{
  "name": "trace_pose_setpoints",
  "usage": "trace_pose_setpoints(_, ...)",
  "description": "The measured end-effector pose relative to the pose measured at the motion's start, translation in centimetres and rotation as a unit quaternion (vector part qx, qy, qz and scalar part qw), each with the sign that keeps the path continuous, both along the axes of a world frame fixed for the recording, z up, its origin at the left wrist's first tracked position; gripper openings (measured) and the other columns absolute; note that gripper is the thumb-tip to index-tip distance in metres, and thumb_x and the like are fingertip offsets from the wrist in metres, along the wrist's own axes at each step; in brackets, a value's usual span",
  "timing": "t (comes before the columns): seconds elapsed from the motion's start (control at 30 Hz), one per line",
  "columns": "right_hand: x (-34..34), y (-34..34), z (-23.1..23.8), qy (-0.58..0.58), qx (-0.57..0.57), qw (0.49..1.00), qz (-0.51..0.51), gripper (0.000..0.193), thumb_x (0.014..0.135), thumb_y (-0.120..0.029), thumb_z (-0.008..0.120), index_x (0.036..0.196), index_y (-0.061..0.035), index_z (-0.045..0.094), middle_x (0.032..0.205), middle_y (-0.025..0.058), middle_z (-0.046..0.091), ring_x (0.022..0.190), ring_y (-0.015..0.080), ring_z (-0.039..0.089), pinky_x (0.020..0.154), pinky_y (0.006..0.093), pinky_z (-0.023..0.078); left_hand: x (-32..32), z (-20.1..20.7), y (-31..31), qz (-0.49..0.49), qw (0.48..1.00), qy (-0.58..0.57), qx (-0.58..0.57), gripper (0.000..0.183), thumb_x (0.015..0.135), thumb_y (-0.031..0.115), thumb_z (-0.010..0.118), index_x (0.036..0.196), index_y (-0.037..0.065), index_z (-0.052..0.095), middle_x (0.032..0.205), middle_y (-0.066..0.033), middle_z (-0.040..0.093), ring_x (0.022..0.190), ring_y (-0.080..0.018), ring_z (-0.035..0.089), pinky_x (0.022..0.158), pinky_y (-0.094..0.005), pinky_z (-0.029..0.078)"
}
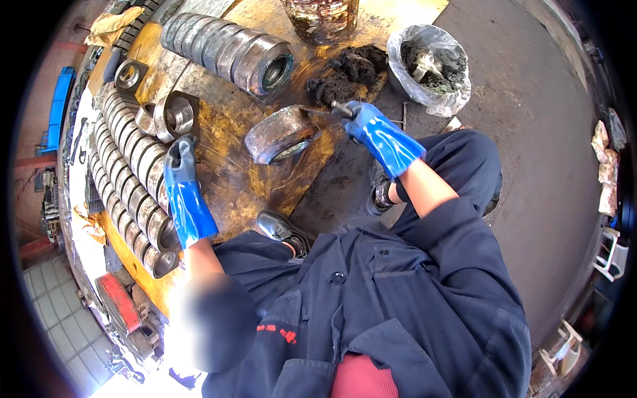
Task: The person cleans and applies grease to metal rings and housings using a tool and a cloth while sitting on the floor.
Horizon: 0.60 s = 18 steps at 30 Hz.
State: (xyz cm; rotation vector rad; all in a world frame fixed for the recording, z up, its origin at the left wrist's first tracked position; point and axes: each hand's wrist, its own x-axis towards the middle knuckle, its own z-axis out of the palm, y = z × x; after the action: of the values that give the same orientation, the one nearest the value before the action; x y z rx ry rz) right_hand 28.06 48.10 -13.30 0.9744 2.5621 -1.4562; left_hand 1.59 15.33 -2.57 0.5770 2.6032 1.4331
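My right hand (363, 125), in a blue rubber glove, is closed around a thin dark metal rod (318, 112). The rod's far end reaches left to the rim of a thick, stained metal ring (279, 134) lying on the yellowish board. My left hand (180, 159), gloved the same way, has its fingers curled together just below an upright metal ring (175, 115). Its fingertips are at that ring's lower edge; whether they grip it is hidden.
Rows of metal rings (136, 172) line the board's left side. A stack of larger rings (229, 52) lies behind. Black greasy clumps (345, 76) sit beside a plastic-lined bucket (428, 69). A grimy drum (322, 18) stands at the back.
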Motion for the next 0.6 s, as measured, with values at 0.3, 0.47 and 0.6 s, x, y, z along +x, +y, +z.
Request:
trace_pose_setpoints(0.3,1.4,-0.7,2.1,0.031,-0.097,0.995,-0.016,0.026,0.081,-0.005,0.063,0.106,-0.0093,0.070,0.073,0.0031,0.066,0.064,0.0119,0.060,0.060,0.0294,0.049,0.0,0.0,-0.8,0.012,1.000,0.005,-0.009,0.033,0.094,0.027,0.058,0.115,0.003,0.066,0.096,-0.0095,0.070,0.091,-0.0180,0.064,0.083,-0.0294,0.049)
trace_pose_setpoints(0.47,-1.0,1.0,-1.3,0.023,-0.145,0.984,-0.098,0.024,0.083,-0.005,0.064,0.106,-0.0067,0.070,0.074,0.0042,0.066,0.064,0.0113,0.060,0.060,0.0290,0.049,-0.1,0.3,0.5,-0.002,1.000,0.007,-0.010,0.033,0.094,0.028,0.059,0.114,0.002,0.066,0.096,-0.0094,0.070,0.092,-0.0179,0.064,0.083,-0.0293,0.049)
trace_pose_setpoints(0.6,2.1,4.0,-5.8,0.133,-0.072,0.988,0.007,0.027,0.081,-0.010,0.063,0.107,-0.0116,0.069,0.081,0.0078,0.068,0.073,0.0188,0.064,0.067,0.0328,0.051,0.1,0.0,3.1,-0.023,1.000,0.003,0.001,0.033,0.094,0.028,0.059,0.114,0.002,0.066,0.097,-0.0094,0.070,0.092,-0.0178,0.064,0.084,-0.0293,0.049)
